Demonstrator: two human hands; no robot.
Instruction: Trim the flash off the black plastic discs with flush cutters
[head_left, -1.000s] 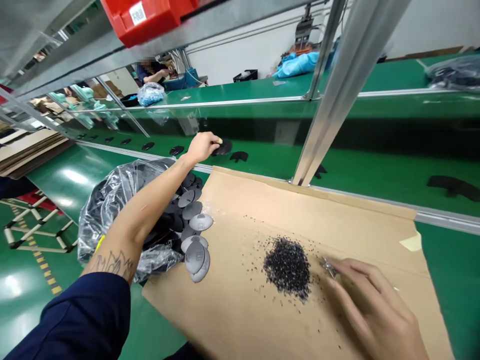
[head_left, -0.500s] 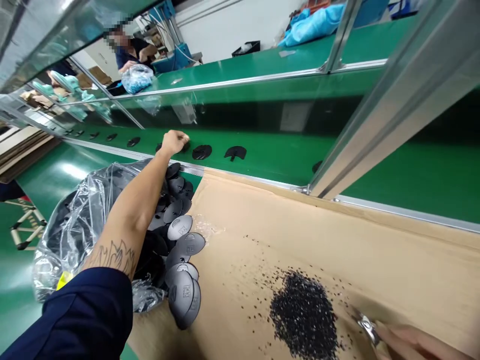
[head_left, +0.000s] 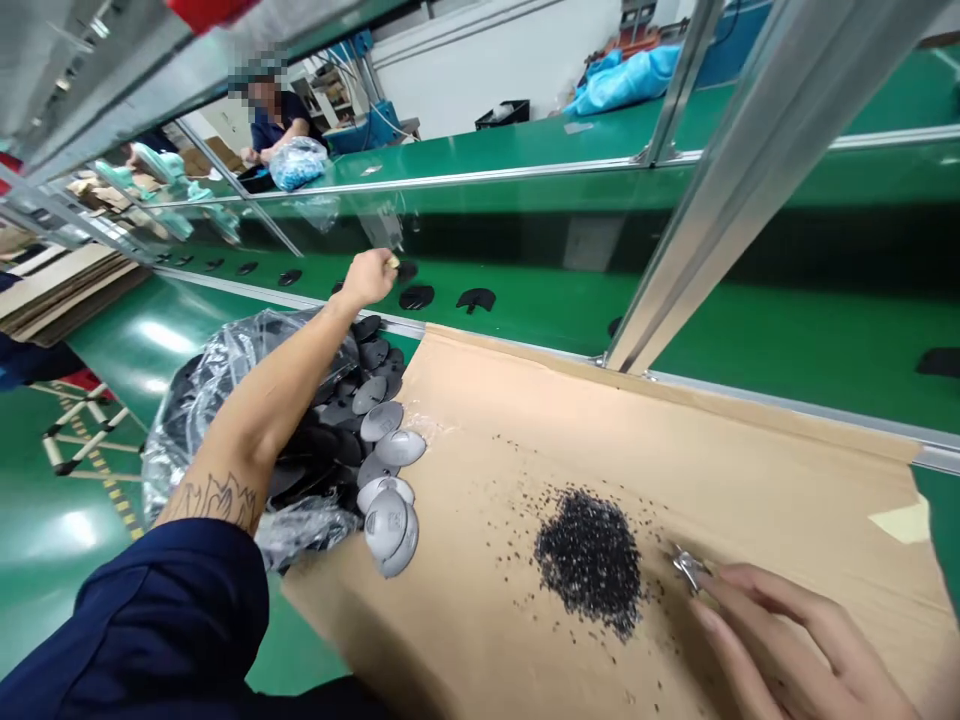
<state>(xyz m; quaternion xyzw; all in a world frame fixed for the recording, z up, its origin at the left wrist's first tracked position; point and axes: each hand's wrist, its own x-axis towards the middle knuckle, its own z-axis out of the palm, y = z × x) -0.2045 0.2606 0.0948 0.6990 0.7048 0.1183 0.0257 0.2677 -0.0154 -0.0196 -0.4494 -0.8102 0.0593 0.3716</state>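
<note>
Left hand (head_left: 371,278): arm stretched out to 11 o'clock, fingers curled together over the belt (head_left: 540,310), right beside a black disc (head_left: 406,270). Can't tell if it grips it.
Right hand (head_left: 787,640): at 5 o'clock on the cardboard (head_left: 750,470), fingers stretched and slightly apart, tips at a small metal tool (head_left: 686,568). Grip unclear.
Metal tool: lies on the cardboard, just at 3 o'clock of the pile of black bits (head_left: 589,560).
Belt: row of discs (head_left: 289,277) running off toward 10 o'clock.
Bag (head_left: 202,400): clear plastic, under the left forearm, full of dark discs. Grey discs (head_left: 386,480) spill onto the cardboard edge.
Counter (head_left: 142,340): green, carries bag and cardboard.
Background: another person (head_left: 274,110) at 11 o'clock, well apart.
</note>
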